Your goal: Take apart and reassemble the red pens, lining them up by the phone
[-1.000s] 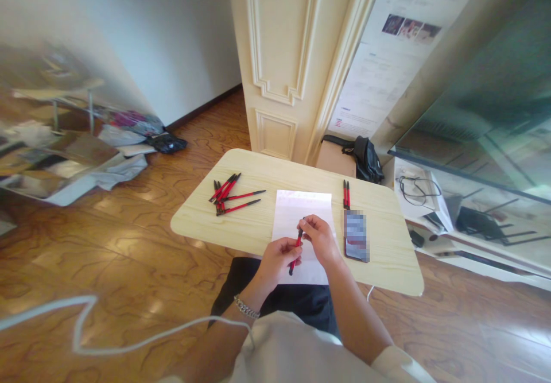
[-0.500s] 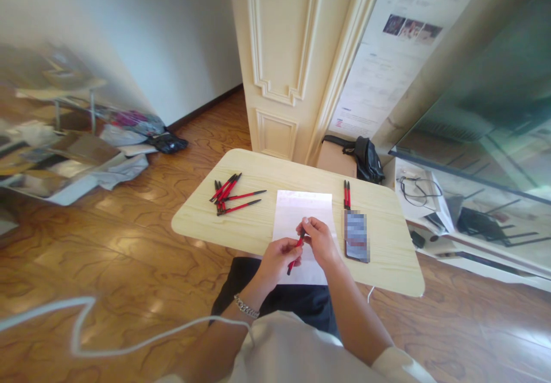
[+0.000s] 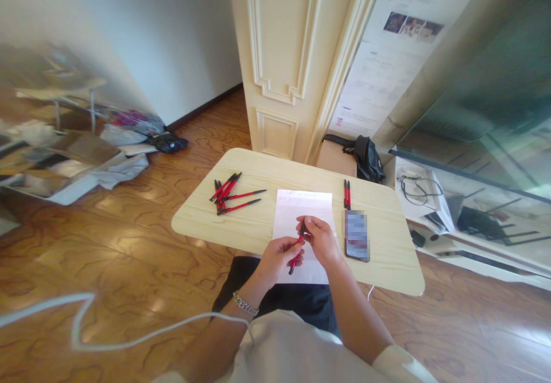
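Over a white sheet of paper point(image 3: 303, 205), both hands grip one red pen with black ends point(image 3: 294, 264). My left hand point(image 3: 278, 259) pinches the red barrel around its middle. My right hand point(image 3: 321, 240) has its thumb and fingers closed on the upper black end. The pen slants, its lower end pointing toward my body. On the table's left part lies a loose pile of several similar red and black pens point(image 3: 228, 193). Two more such pens point(image 3: 346, 194) lie side by side right of the paper, just beyond a phone point(image 3: 357, 236) with a blurred-out screen.
The small light wood table point(image 3: 387, 274) has rounded corners. Behind it stand a cream panelled door point(image 3: 279, 55) and a black bag point(image 3: 368, 159). A white cable point(image 3: 163, 337) crosses at lower left. Boxes and bags point(image 3: 81, 153) clutter the floor at left.
The pen has turned slightly in my fingers, and my right thumb and fingertips have shifted a little at its upper end. The other pens, paper and phone stay in place.
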A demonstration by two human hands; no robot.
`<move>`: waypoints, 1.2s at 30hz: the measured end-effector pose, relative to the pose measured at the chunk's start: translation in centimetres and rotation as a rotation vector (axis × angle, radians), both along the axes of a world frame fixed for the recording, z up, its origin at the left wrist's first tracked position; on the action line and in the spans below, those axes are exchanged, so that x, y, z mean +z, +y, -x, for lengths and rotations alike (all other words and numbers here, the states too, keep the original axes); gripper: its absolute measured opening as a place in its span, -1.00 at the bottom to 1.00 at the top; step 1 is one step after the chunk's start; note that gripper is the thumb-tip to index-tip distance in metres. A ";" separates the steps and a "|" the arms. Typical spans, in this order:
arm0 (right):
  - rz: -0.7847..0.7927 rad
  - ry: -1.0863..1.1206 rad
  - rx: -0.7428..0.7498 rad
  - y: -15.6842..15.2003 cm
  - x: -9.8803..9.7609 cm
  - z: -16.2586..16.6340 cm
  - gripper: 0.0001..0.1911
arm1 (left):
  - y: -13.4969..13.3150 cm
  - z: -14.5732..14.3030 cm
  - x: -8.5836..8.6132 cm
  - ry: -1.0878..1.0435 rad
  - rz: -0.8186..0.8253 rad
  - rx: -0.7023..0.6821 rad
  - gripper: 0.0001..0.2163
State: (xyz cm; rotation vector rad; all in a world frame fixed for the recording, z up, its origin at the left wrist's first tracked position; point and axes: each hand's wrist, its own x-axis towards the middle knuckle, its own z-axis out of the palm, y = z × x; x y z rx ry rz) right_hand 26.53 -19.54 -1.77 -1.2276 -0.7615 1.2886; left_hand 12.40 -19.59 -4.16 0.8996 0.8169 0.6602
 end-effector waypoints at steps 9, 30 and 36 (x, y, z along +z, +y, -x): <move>0.017 -0.117 -0.048 0.1 -0.1 0.0 -0.69 | -0.1 -0.3 -0.7 0.023 -0.042 0.026 -0.71; 0.042 -0.123 -0.046 0.0 -0.4 -0.4 -0.60 | 0.3 -0.1 -0.8 0.142 -0.189 0.040 -0.74; 0.048 -0.288 -0.131 0.2 -0.7 -0.1 -0.59 | 0.0 -0.7 -1.5 0.214 -0.263 0.112 -0.79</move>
